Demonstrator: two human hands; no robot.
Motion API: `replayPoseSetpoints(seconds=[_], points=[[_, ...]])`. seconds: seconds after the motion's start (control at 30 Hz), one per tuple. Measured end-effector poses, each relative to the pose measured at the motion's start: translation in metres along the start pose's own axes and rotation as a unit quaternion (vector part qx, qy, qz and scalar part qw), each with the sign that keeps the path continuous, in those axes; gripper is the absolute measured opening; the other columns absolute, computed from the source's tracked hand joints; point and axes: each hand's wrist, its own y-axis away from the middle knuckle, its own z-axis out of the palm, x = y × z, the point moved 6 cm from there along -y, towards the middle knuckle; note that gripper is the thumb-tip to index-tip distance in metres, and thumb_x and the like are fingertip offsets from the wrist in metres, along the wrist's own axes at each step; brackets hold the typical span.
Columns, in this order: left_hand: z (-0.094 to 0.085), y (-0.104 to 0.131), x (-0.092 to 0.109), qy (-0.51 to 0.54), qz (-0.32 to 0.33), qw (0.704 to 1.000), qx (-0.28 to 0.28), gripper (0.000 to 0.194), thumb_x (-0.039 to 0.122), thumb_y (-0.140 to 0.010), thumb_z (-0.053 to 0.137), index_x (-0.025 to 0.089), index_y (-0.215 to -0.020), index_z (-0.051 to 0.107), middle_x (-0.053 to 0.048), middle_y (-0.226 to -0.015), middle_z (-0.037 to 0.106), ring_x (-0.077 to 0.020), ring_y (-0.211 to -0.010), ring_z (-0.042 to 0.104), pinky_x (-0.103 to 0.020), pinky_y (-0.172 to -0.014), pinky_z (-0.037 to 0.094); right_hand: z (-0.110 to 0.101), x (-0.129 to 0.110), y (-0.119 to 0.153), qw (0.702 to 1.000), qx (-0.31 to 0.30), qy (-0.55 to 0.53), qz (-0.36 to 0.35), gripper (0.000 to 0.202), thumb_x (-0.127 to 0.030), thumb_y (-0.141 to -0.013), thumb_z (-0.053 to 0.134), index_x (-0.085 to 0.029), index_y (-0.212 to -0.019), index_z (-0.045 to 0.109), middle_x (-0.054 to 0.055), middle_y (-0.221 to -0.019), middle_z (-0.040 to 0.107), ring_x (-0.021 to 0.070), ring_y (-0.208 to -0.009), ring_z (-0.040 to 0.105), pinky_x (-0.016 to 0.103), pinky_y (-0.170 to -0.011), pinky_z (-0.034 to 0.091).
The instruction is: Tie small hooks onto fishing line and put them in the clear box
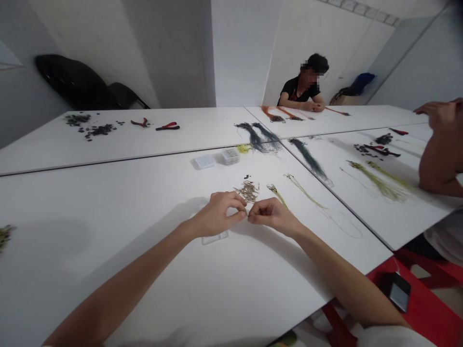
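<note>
Above the white table, my left hand [220, 213] and my right hand [272, 215] meet fingertip to fingertip, both closed in a pinch. Something tiny and thin sits between the fingertips, too small to name. Just beyond them lies a heap of small brass-coloured metal pieces [249, 191], with a few black bits [247, 177] behind it. A clear plastic box [216, 237] is partly hidden beneath my left hand. To the right of the heap, a bundle of yellow-green line [278, 195] runs behind my right hand, and looser yellow-green strands [306, 190] lie farther right.
Clear plastic cases [230, 156] and a flat white case [204, 162] stand ahead. Dark green strand bundles [255, 136], red-handled pliers [168, 126] and black pieces [101, 130] lie farther back. One person [306, 86] sits opposite; another person's arm [441, 149] is at right.
</note>
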Motion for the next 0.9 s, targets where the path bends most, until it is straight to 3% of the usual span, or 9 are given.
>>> replayPoseSetpoints(seconds=[0.27,0.53,0.7,0.8,0.9], points=[[-0.011,0.0,0.0,0.105,-0.055,0.992,0.053,0.022,0.036,-0.089,0.056,0.024,-0.085,0.073,-0.005,-0.116,0.064,-0.0237,-0.105,0.06,-0.032,-0.079,0.046,-0.009,-0.008,0.001,0.998,-0.01,-0.066,-0.018,0.008,-0.022,-0.077,0.07,-0.017,-0.083,0.073,0.003,-0.077,0.063,0.0123,-0.066,0.052,0.026,-0.058,0.041],[-0.014,0.0,0.0,0.149,-0.062,0.984,0.079,0.02,0.036,-0.089,0.058,0.024,-0.084,0.073,-0.004,-0.114,0.065,-0.0227,-0.106,0.06,-0.035,-0.09,0.045,-0.004,-0.003,-0.001,0.996,0.002,-0.086,-0.028,0.01,-0.026,-0.079,0.072,-0.016,-0.083,0.074,0.004,-0.073,0.064,0.0126,-0.063,0.054,0.028,-0.058,0.045],[-0.012,0.001,0.001,0.13,-0.056,0.986,0.091,0.018,0.032,-0.089,0.057,0.025,-0.085,0.074,-0.003,-0.112,0.065,-0.0212,-0.105,0.06,-0.034,-0.088,0.047,-0.006,-0.007,0.0,0.995,0.027,-0.089,-0.031,0.022,-0.028,-0.077,0.075,-0.019,-0.097,0.072,0.009,-0.094,0.071,0.0156,-0.071,0.061,0.03,-0.06,0.049],[-0.01,0.001,-0.001,0.122,-0.055,0.985,0.107,0.017,0.031,-0.088,0.058,0.025,-0.087,0.074,-0.003,-0.111,0.065,-0.0206,-0.104,0.06,-0.034,-0.09,0.047,-0.005,-0.005,0.001,0.992,0.007,-0.126,-0.016,0.027,-0.026,-0.076,0.075,-0.019,-0.102,0.07,0.007,-0.085,0.071,0.0154,-0.069,0.062,0.032,-0.066,0.05],[-0.008,0.0,-0.001,0.117,-0.039,0.986,0.115,0.016,0.03,-0.088,0.059,0.024,-0.087,0.073,-0.003,-0.108,0.065,-0.02,-0.104,0.06,-0.034,-0.092,0.046,-0.005,-0.004,0.0,0.989,0.024,-0.143,-0.026,0.02,-0.025,-0.075,0.077,-0.018,-0.093,0.072,0.003,-0.074,0.066,0.014,-0.069,0.06,0.03,-0.068,0.049]])
